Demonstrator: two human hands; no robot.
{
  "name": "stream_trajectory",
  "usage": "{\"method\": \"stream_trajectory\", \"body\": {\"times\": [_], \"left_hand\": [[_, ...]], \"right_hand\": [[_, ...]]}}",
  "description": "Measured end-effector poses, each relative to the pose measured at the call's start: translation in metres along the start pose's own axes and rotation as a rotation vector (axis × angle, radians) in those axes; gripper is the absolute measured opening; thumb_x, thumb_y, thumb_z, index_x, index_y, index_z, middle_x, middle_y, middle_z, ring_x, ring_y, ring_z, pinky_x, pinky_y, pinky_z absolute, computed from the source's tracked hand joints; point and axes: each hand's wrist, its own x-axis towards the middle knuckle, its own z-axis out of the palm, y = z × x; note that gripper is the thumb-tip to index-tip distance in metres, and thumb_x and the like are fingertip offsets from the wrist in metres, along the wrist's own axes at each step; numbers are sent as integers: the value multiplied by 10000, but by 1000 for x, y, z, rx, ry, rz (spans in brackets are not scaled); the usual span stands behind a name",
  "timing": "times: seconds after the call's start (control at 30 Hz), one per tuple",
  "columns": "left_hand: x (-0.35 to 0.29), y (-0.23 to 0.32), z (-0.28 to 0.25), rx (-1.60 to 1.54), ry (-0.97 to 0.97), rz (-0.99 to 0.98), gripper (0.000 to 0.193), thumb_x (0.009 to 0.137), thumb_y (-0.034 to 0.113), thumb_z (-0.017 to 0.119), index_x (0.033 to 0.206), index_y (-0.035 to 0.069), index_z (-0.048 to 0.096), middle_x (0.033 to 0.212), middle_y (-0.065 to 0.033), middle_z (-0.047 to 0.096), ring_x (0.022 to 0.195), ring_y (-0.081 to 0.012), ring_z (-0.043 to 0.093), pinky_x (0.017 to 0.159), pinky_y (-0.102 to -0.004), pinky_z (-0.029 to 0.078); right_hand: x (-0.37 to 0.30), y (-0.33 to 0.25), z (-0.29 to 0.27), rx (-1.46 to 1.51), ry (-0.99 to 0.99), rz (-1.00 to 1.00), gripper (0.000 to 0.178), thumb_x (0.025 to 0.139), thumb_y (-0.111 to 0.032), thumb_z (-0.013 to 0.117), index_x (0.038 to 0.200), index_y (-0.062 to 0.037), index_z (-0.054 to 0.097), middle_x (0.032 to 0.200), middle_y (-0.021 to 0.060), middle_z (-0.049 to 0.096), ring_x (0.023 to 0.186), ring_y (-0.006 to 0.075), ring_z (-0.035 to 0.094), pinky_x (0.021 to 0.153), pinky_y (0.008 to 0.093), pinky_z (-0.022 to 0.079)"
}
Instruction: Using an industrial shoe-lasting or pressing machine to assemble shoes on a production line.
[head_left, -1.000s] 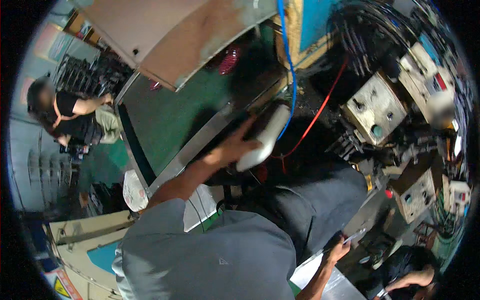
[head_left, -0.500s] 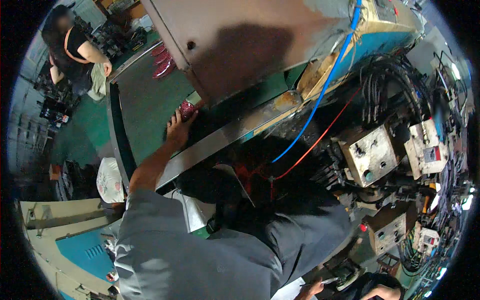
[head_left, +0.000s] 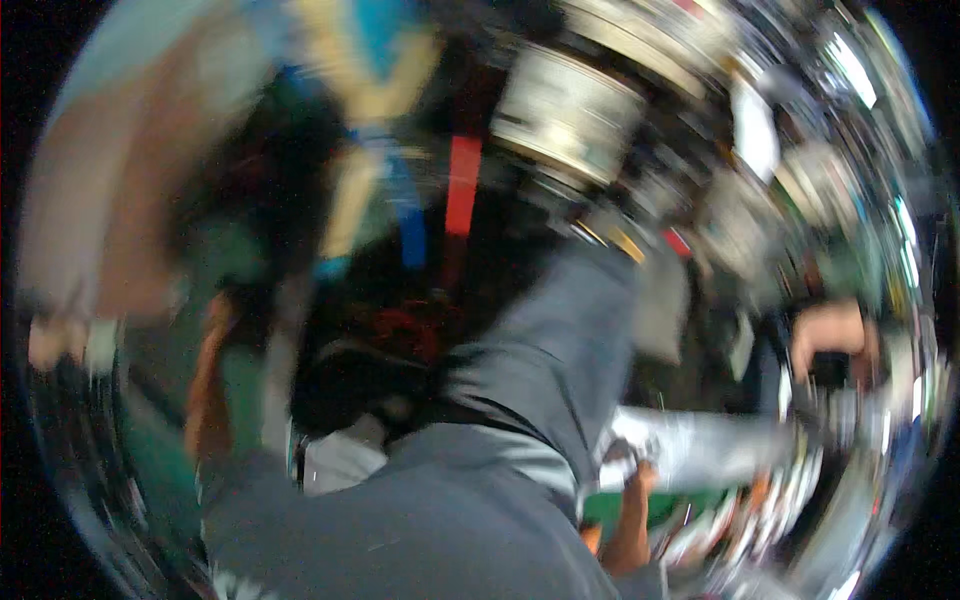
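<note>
The whole picture is smeared by motion. At the left, my left arm reaches forward over a green surface (head_left: 235, 255). My left hand (head_left: 220, 312) is beside the dark area under a brownish metal panel (head_left: 140, 200), its fingers too blurred to read. No red bundle can be made out near it. Low on the right, my right hand (head_left: 643, 478) is at the edge of a whitish surface (head_left: 710, 445). A small greyish thing (head_left: 618, 455) lies right by its fingers; whether the hand grips it is not clear.
A blue hose (head_left: 408, 205) and a red line (head_left: 462, 185) hang ahead. Behind them stands a pale control box (head_left: 565, 115). At the right shows another person's bare arm (head_left: 830, 335). Blurred orange and white items (head_left: 760, 510) sit beyond my right hand.
My view has swung to the right, so the panel and hoses have shifted left. The red bundle under my left hand no longer shows. My right hand now appears higher in the picture.
</note>
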Motion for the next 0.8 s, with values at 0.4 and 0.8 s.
{"method": "stream_trajectory", "body": {"times": [0.4, 0.8], "left_hand": [[-82, 612, -66, -336, -61, 1076, 362, 1153, 159, 571, 1437, -43, 672, 1326, -158, 756, 1208, -253, 719, 1099, -372, 538], [-255, 802, -21, -221, -468, 1593, 283, 1132, 48, 576, 1368, -60, 691, 1268, -161, 749, 1179, -244, 733, 1061, -352, 546]], "right_hand": [[-105, 108, -116, -297, 649, -73, 417, 1034, -370, 716, 1130, 30, 788, 1086, 265, 786, 1031, 402, 769, 957, 492, 587], [-354, 148, 7, -562, 330, -163, 1052, 711, -281, 1012, 1582, -17, 484, 1539, 321, 483, 1367, 503, 519, 1172, 583, 434]]}}
